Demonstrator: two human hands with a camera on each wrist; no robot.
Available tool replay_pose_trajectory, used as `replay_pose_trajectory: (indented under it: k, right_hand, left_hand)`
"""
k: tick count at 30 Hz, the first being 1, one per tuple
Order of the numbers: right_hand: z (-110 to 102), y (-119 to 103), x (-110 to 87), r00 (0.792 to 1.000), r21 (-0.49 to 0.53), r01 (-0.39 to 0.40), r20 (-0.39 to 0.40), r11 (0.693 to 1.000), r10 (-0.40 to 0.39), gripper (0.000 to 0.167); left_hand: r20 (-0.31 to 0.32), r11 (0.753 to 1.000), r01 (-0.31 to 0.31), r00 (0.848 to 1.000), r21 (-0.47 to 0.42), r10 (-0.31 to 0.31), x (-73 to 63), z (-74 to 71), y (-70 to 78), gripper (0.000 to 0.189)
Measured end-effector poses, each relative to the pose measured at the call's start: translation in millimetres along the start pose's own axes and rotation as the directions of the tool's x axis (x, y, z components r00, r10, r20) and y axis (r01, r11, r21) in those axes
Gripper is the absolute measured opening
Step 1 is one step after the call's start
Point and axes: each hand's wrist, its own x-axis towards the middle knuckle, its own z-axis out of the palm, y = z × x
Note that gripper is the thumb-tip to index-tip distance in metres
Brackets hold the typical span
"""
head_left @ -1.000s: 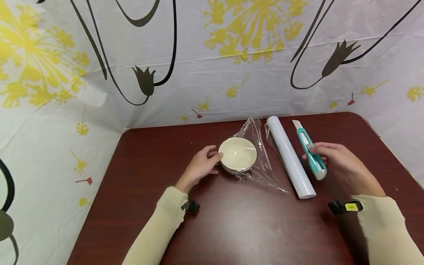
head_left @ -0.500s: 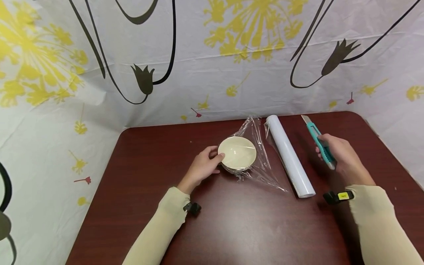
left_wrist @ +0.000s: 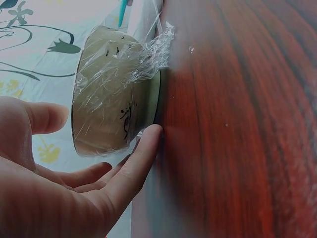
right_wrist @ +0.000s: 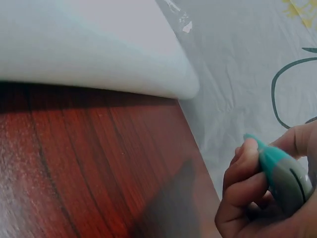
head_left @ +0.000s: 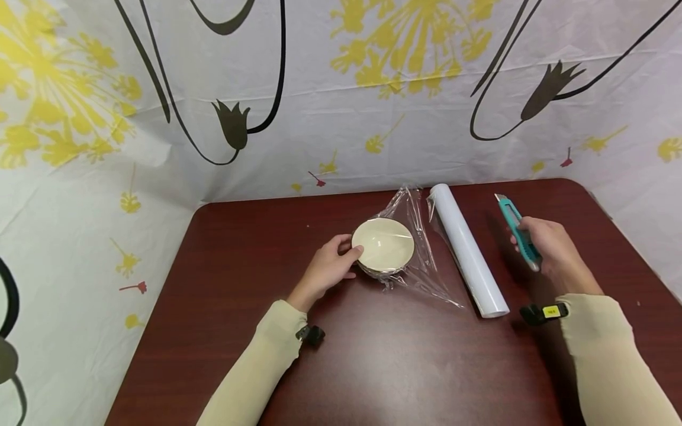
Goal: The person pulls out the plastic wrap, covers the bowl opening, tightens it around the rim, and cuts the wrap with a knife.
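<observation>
A cream bowl (head_left: 385, 247) covered in clear plastic wrap (head_left: 423, 266) stands on the table; the wrap spreads out to its right and bunches under its side. My left hand (head_left: 329, 267) holds the bowl's left side, thumb over the rim. In the left wrist view, one finger (left_wrist: 143, 158) reaches the bowl's foot and the thumb lies close to the rim. To the right, my right hand (head_left: 554, 251) grips a teal utility knife (head_left: 515, 222) above the table, a short bit of blade showing at its far end. In the right wrist view, fingers wrap round the knife's grey-ended handle (right_wrist: 285, 178).
Between the bowl and the right hand lies a long white roll (head_left: 469, 251) of wrap, slanting toward the table's back. The dark red table (head_left: 405, 361) meets a flower-printed cloth (head_left: 330, 89) behind it and at the left.
My right hand has moved right with the utility knife, turning it onto its side, and less blade now shows. The left hand has barely moved at the bowl.
</observation>
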Motion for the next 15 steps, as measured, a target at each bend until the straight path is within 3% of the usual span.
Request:
replay_pose_trajectory:
  k: [9,15]
  right_hand:
    - [-2.1,0.5,-2.7,0.997,-0.128,0.07,0.052,0.989,-0.063,0.044]
    - [-1.6,-0.6,-2.0,0.996,-0.138,0.074,0.069,0.988,-0.065,0.054]
  left_hand:
    - [0.006,1.0,-0.004,1.0,-0.001,0.004,0.7,-1.2,1.5,0.06]
    - [0.005,1.0,0.005,1.0,0.001,-0.005,0.9,-2.8,0.8,0.06]
